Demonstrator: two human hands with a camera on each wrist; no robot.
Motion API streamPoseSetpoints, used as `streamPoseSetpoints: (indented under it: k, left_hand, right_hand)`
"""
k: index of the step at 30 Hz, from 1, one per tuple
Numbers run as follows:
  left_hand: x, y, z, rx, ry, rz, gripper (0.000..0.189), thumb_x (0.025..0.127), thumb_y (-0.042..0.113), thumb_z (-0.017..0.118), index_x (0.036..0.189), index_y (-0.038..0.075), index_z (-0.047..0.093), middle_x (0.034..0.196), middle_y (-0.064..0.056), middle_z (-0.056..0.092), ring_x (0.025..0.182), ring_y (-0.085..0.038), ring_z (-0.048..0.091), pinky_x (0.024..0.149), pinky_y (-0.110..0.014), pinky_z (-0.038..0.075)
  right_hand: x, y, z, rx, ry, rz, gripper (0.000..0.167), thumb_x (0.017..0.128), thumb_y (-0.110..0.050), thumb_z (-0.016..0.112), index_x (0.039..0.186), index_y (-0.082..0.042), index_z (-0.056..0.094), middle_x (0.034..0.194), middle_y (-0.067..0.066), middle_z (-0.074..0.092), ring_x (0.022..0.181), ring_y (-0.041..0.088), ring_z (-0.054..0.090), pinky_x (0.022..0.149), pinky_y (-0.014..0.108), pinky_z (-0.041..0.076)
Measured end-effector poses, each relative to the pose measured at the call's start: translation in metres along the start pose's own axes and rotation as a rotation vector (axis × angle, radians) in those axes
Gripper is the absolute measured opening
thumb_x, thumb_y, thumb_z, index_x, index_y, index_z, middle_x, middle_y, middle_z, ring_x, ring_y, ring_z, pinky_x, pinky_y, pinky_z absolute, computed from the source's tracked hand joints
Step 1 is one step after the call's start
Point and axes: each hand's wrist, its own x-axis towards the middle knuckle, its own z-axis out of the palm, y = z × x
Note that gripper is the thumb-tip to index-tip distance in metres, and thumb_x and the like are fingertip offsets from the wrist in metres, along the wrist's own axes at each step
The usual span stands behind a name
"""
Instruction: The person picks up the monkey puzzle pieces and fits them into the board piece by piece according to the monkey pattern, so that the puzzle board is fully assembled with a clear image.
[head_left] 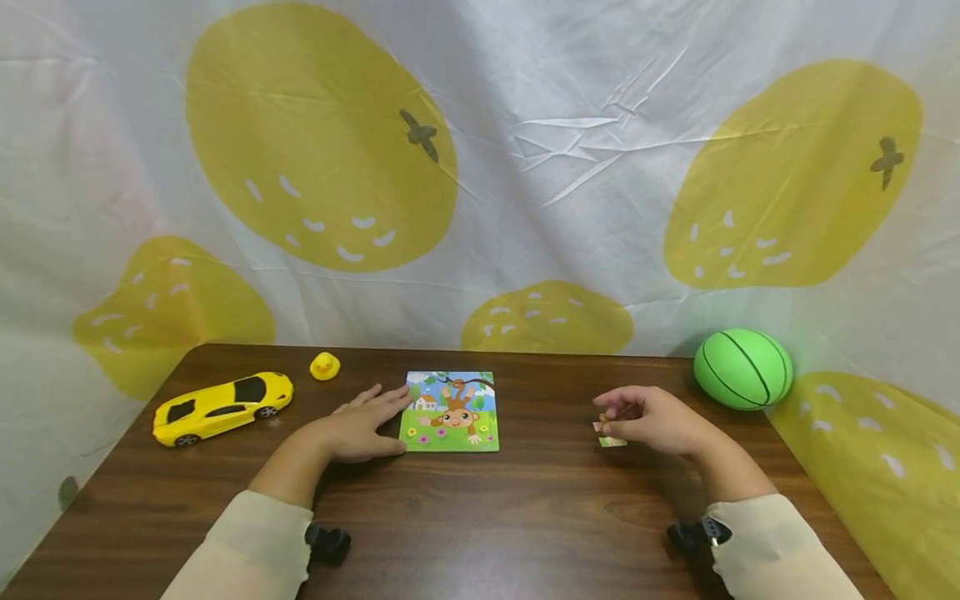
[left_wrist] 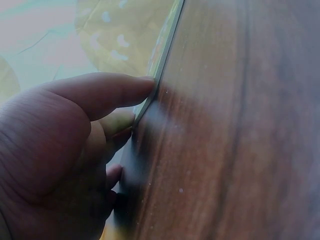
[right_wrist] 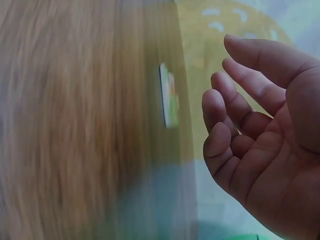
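Note:
A square picture puzzle board (head_left: 450, 421) showing a monkey hanging upside down lies flat on the table. My left hand (head_left: 367, 427) rests at its left side with fingers spread, and in the left wrist view the thumb (left_wrist: 117, 92) touches the board's edge (left_wrist: 167, 52). To the right of the board, my right hand (head_left: 651, 421) hovers with loosely bent fingers. Under its fingertips lies a small puzzle piece (head_left: 612, 442), partly covered by the thumb in the head view. In the right wrist view, a gap separates the blurred piece (right_wrist: 168, 97) from the empty hand (right_wrist: 265, 125).
A yellow toy car (head_left: 225, 408) stands at the left of the brown wooden table (head_left: 480, 517), with a small yellow rubber duck (head_left: 325, 367) behind it. At the back right corner sits a green ball (head_left: 742, 369). A white fruit-print curtain (head_left: 555, 208) hangs behind the table.

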Motion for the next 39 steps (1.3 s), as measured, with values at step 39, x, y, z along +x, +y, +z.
streamPoseSetpoints:
  k: [39]
  left_hand:
    - [-0.001,0.001,-0.001,-0.003,0.006,0.008,0.086,0.098,0.047,0.068,0.171,0.02,0.031,0.182,-0.001,0.019,0.169,-0.044,0.007,0.127,-0.079,0.012]
  right_hand:
    - [0.011,0.023,-0.005,-0.072,-0.087,0.145,0.06,0.075,-0.003,0.091,0.132,0.0,0.071,0.115,0.012,0.066,0.085,0.02,0.056,0.066,0.026,0.049]
